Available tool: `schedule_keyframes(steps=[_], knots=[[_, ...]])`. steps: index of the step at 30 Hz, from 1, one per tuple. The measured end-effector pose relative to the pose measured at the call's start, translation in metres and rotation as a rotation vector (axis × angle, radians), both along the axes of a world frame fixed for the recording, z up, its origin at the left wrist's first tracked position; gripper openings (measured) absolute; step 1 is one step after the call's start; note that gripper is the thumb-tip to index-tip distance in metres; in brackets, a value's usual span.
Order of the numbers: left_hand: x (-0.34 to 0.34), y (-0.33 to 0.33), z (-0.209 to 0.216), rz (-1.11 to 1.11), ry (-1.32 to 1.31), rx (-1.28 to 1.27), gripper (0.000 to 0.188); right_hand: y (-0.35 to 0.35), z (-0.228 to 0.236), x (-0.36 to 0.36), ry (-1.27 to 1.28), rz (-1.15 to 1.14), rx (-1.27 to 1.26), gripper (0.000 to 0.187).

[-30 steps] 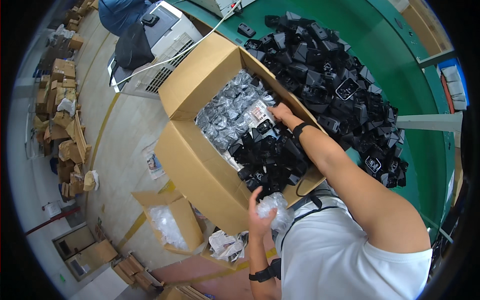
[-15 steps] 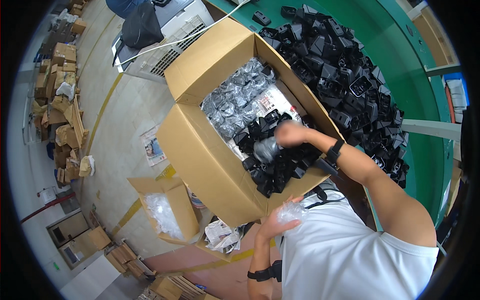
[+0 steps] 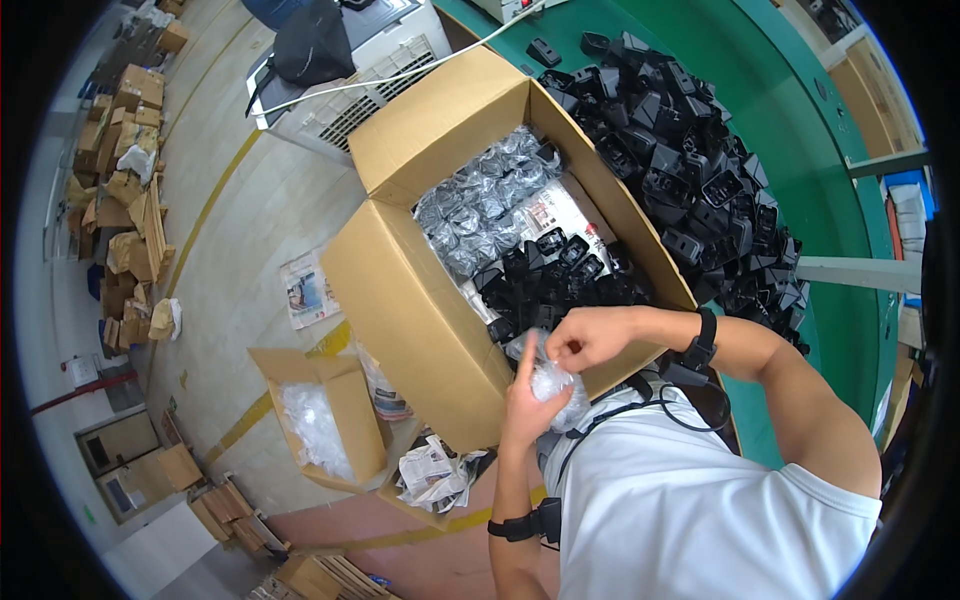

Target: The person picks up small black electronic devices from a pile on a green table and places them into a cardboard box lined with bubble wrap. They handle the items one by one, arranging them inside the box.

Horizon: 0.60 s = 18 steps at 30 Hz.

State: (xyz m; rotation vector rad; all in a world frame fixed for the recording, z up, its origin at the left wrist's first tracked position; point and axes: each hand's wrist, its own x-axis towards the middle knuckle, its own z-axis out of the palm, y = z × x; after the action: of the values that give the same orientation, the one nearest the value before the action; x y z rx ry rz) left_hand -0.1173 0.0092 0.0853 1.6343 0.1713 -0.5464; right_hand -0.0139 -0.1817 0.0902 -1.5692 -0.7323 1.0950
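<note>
My left hand (image 3: 528, 405) is closed round a bunch of clear plastic bags (image 3: 556, 385), just over the near edge of a large open cardboard box (image 3: 420, 330). Fingers of my right hand (image 3: 592, 338) are pinched together at the top of the same bunch. Inside the box lie loose black plastic housings (image 3: 545, 285), and at its far left side sit several housings wrapped in clear plastic (image 3: 475, 215). Between them shows a sheet of newspaper (image 3: 553, 210). My hands partly hide the near corner of the box.
On the green table (image 3: 790, 120) at the right is a large heap of black housings (image 3: 690, 170). A smaller carton (image 3: 262, 375) holding clear plastic bags stands at left, beside crumpled newspaper (image 3: 437, 472). Behind the box is a white slatted unit (image 3: 405, 50) with a black bag (image 3: 312, 45).
My right hand has come back from over the housings in the box to the plastic bags at my left hand. The left hand has risen slightly toward the box.
</note>
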Motion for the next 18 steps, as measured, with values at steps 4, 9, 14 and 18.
schedule_keyframes(steps=[4, 9, 14, 18], knots=[[-0.013, 0.006, -0.019, -0.105, 0.071, 0.064, 0.038, 0.007, -0.015, 0.017, 0.218, 0.062, 0.088, 0.011], [-0.021, 0.019, -0.010, -0.020, -0.036, 0.046, 0.041, 0.014, -0.132, 0.104, -0.368, -0.586, -0.676, 0.031], [-0.031, 0.021, -0.003, -0.010, 0.027, 0.009, 0.047, 0.046, -0.179, 0.121, -0.351, -0.459, -1.006, 0.041], [-0.039, 0.027, -0.003, 0.073, 0.075, -0.040, 0.045, 0.047, -0.189, 0.123, -0.311, -0.521, -1.013, 0.034]])
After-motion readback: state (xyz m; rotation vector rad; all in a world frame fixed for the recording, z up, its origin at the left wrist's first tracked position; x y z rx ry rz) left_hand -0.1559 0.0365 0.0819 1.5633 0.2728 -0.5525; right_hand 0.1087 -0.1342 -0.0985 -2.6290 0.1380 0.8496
